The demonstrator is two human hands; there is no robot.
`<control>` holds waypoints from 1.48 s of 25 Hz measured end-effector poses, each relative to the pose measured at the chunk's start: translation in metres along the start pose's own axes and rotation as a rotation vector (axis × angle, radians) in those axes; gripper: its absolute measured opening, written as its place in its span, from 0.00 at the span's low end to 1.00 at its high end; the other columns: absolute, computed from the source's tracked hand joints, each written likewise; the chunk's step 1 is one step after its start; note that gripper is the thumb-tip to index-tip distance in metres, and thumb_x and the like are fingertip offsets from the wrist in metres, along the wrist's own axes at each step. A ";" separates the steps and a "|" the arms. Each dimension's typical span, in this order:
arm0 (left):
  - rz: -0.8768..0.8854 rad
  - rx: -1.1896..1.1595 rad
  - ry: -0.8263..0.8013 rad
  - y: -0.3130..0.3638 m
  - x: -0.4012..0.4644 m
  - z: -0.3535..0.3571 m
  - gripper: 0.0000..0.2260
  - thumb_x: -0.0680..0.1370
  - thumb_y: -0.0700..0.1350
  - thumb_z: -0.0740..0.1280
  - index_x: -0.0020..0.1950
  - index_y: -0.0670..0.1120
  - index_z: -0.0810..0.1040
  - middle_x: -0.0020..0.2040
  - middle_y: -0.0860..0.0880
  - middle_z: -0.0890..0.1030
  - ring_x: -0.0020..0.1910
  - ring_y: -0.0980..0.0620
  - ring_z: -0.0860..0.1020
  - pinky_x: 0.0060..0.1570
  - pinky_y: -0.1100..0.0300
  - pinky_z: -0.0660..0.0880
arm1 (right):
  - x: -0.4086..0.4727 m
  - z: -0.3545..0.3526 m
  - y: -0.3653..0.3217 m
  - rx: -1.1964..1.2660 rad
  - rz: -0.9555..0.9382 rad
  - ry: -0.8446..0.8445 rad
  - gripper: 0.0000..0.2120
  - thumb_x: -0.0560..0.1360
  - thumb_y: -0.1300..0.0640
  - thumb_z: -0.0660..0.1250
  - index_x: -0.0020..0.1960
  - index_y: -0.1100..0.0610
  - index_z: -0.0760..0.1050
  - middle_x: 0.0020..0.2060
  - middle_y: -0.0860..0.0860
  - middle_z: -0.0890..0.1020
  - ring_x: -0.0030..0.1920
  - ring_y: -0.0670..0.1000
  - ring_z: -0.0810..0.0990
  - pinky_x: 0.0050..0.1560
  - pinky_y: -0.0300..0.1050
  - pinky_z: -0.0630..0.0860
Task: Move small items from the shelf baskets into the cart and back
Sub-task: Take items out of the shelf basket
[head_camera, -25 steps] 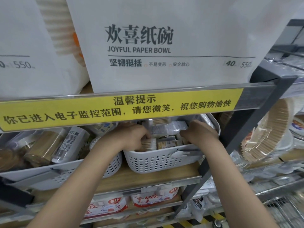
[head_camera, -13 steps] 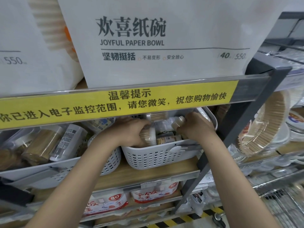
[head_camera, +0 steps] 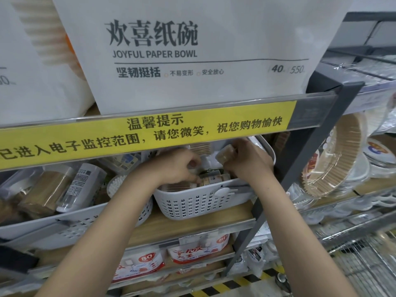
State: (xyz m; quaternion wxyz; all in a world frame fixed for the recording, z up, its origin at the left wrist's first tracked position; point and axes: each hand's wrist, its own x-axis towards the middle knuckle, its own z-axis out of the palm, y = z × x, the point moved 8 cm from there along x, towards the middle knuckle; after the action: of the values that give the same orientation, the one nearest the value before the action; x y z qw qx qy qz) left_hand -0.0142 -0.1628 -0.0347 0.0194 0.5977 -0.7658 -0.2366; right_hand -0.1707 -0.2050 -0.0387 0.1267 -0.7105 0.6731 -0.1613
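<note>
Over the white basket [head_camera: 199,207], the right hand [head_camera: 246,161] pinches a small tan packet [head_camera: 226,154]; the left hand [head_camera: 177,168] curls its fingers round a jar [head_camera: 212,181] inside.

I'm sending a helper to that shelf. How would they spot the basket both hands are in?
Find the yellow notice strip along the shelf edge, beneath the paper bowl bag. Just under its right half sits the white slotted basket, beside the grey upright post. Unlike the basket to its left, it carries a white clip on its front rim.

The right hand [head_camera: 246,159] has lifted a small pack [head_camera: 225,154] (brownish) above the basket [head_camera: 199,207].
</note>
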 end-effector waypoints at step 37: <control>0.029 -0.473 0.666 -0.013 -0.064 -0.031 0.24 0.69 0.42 0.76 0.62 0.52 0.73 0.56 0.58 0.75 0.60 0.54 0.74 0.57 0.62 0.67 | -0.060 -0.041 -0.019 0.629 -0.319 0.243 0.22 0.68 0.64 0.74 0.60 0.53 0.73 0.51 0.39 0.77 0.56 0.41 0.76 0.55 0.34 0.71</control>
State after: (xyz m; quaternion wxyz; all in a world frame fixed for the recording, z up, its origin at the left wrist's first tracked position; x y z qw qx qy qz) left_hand 0.0252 -0.1161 0.0043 0.4068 0.6097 -0.6503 -0.1994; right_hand -0.1724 -0.1424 0.0032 0.2311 -0.7084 0.4819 -0.4610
